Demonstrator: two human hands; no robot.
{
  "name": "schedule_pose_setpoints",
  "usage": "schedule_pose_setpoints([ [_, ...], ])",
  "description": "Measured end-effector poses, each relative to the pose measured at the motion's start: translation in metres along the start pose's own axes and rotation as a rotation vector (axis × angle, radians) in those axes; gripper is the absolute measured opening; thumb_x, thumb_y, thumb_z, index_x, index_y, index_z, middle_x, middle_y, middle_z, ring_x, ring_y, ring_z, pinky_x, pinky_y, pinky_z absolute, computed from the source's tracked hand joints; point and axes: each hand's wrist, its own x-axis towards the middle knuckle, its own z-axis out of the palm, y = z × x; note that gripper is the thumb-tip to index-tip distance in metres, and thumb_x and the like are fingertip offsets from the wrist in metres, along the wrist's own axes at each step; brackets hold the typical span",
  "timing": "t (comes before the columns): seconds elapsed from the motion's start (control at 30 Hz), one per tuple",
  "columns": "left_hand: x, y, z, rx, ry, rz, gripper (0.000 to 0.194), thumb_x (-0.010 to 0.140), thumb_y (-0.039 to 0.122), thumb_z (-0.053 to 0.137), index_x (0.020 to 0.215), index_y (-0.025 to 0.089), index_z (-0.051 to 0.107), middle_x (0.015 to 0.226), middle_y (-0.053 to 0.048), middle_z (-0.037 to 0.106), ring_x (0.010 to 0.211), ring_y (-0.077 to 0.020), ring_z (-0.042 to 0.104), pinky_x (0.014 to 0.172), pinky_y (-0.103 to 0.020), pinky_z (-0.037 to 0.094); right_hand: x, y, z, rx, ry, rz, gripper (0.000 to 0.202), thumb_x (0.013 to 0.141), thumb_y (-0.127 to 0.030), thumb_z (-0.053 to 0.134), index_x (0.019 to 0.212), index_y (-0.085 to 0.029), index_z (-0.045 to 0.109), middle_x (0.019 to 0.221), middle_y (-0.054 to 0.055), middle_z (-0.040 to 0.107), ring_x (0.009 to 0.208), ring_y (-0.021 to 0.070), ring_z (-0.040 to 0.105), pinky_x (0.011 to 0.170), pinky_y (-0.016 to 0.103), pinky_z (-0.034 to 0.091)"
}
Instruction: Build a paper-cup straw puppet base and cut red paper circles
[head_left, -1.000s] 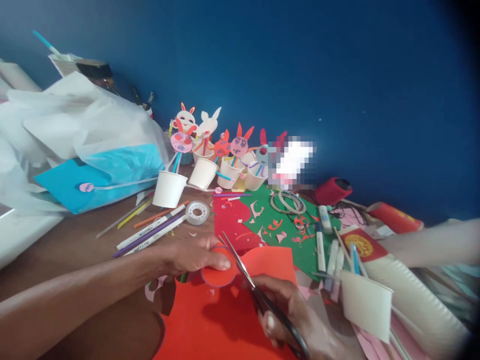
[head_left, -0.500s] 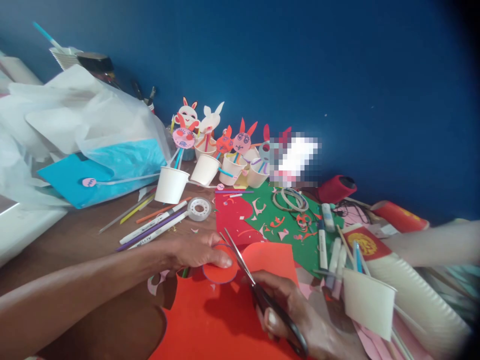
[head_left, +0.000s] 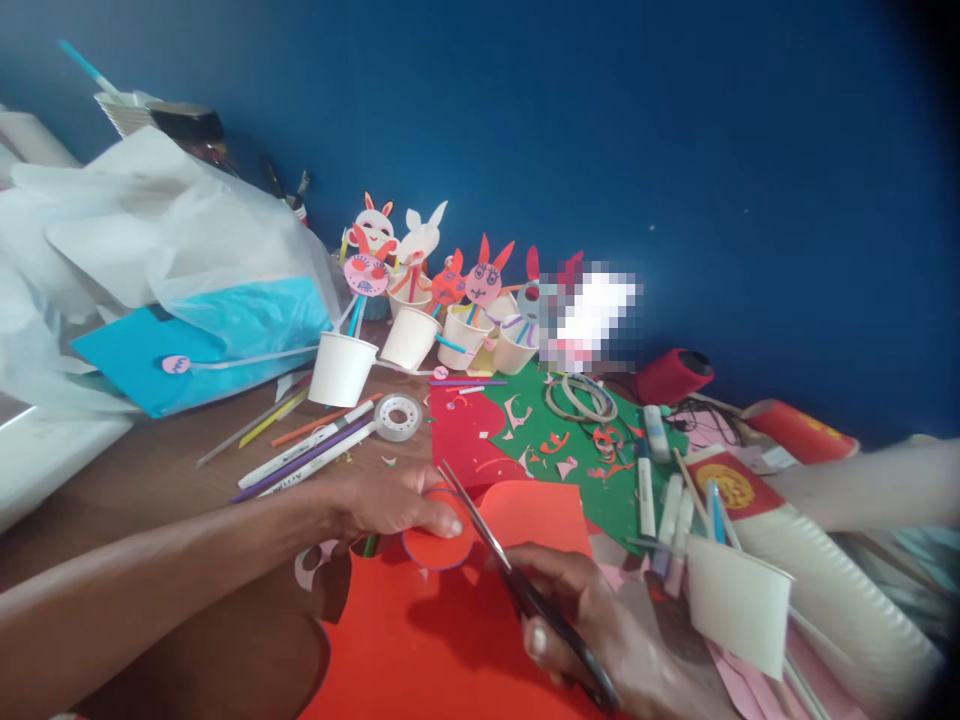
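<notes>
Between thumb and fingers, my left hand [head_left: 409,505] pinches an orange paper circle [head_left: 437,550] with a dark outline at its edge. My right hand [head_left: 574,610] is wrapped round the black handles of a pair of scissors [head_left: 499,555]. Their blades look nearly closed and point up and left, along the right edge of the circle. Beneath both hands lies a large orange-red paper sheet [head_left: 420,640] with curved cut-outs on its left side. Whether the circle is still joined to the sheet, I cannot tell.
Paper cups [head_left: 341,368] with paper animal faces stand at the back. A tape roll [head_left: 398,417] and markers lie left. Paper scraps cover a green sheet [head_left: 540,420]. At right are a tilted cup [head_left: 739,605] of sticks, a stack of plates [head_left: 840,600] and another person's arm [head_left: 885,485].
Almost nothing differs. The scissors and both hands have shifted very slightly to the left in the picture, and the holds are the same.
</notes>
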Motion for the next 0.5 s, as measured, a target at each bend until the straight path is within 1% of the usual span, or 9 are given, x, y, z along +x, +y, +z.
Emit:
schedule_pose_setpoints([
  [0.13,0.001,-0.001,-0.001,0.003,-0.004,0.02,0.014,0.06,0.024,0.063,0.073,0.018,0.065,0.062,0.004,0.063,0.053,-0.0101,0.051,0.05,-0.018,0.039,0.0,-0.006,0.0,-0.015,-0.003,0.058,0.056,0.065,-0.051,0.067,0.106,-0.014,0.056,0.055,-0.005,0.043,0.04,0.0041,0.037,0.036,0.014,0.029],
  [0.27,0.001,-0.002,-0.002,-0.004,-0.029,0.007,0.018,0.062,0.024,0.062,0.079,0.018,0.065,0.064,0.003,0.063,0.064,-0.0141,0.057,0.06,-0.021,0.044,-0.002,-0.018,0.0,-0.031,-0.006,0.04,0.055,0.064,-0.05,0.067,0.106,-0.015,0.059,0.052,-0.006,0.04,0.041,0.0039,0.034,0.038,0.014,0.028],
  [0.33,0.001,-0.002,-0.003,-0.017,-0.041,0.009,0.019,0.062,0.023,0.062,0.081,0.018,0.065,0.065,0.003,0.064,0.068,-0.0145,0.059,0.064,-0.021,0.044,-0.003,-0.025,0.0,-0.054,-0.003,0.052,0.055,0.064,-0.049,0.067,0.106,-0.015,0.06,0.049,-0.007,0.038,0.041,0.0039,0.032,0.038,0.014,0.027],
  [0.43,-0.001,-0.001,-0.002,-0.049,-0.055,-0.006,0.02,0.062,0.022,0.062,0.081,0.018,0.065,0.068,0.003,0.066,0.062,-0.0121,0.057,0.058,-0.019,0.042,-0.004,-0.031,0.0,-0.084,0.005,0.072,0.052,0.063,-0.048,0.068,0.103,-0.016,0.062,0.047,-0.008,0.034,0.04,0.0038,0.03,0.036,0.014,0.025],
  [0.5,-0.001,0.0,-0.001,-0.055,-0.04,-0.024,0.019,0.061,0.022,0.063,0.078,0.018,0.066,0.067,0.002,0.067,0.055,-0.0106,0.055,0.052,-0.018,0.04,-0.003,-0.031,0.0,-0.076,0.013,0.079,0.052,0.063,-0.049,0.068,0.102,-0.016,0.062,0.048,-0.007,0.036,0.04,0.0042,0.032,0.036,0.015,0.026],
])
